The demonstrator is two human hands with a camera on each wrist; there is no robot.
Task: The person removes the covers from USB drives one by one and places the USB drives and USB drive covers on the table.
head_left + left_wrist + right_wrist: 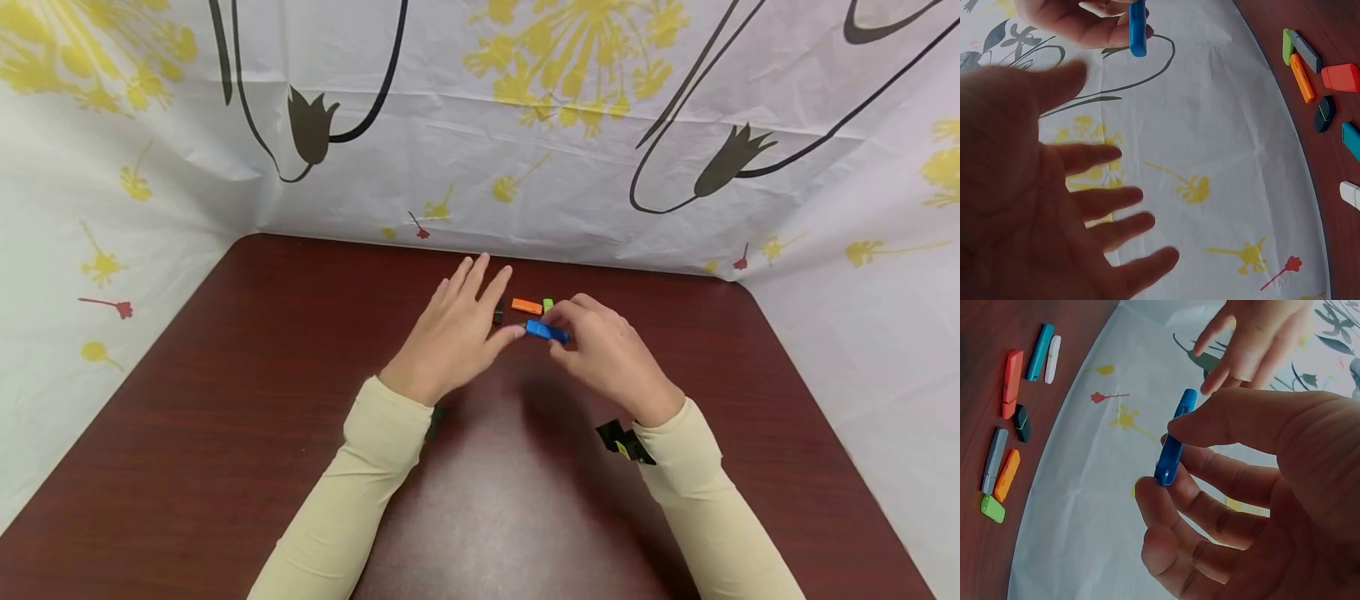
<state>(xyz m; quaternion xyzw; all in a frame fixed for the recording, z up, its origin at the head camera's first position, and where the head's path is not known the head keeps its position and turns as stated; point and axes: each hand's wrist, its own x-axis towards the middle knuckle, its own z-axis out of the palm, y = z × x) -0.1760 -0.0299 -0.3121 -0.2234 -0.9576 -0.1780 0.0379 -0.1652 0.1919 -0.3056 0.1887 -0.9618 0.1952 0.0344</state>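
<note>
Between the thumb and fingertips of my right hand (607,346) is a small blue plastic stick (1175,447), slim and rounded at its ends. Its exact kind is unclear. The right wrist view shows the thumb on one side of it and fingers on the other. My left hand (453,329) hovers with fingers spread and holds nothing. In the left wrist view a gap separates its thumb from the blue stick. Behind the hands lie an orange stick (527,306) and a light green piece (548,305), partly hidden by the right hand in the head view.
Both wrist views show more small sticks on the dark red table (262,375): a red one (1012,384), a teal one (1040,352), a white one (1052,359), a grey one (994,460) and a dark one (1021,423). A patterned sheet (420,150) hangs behind the table.
</note>
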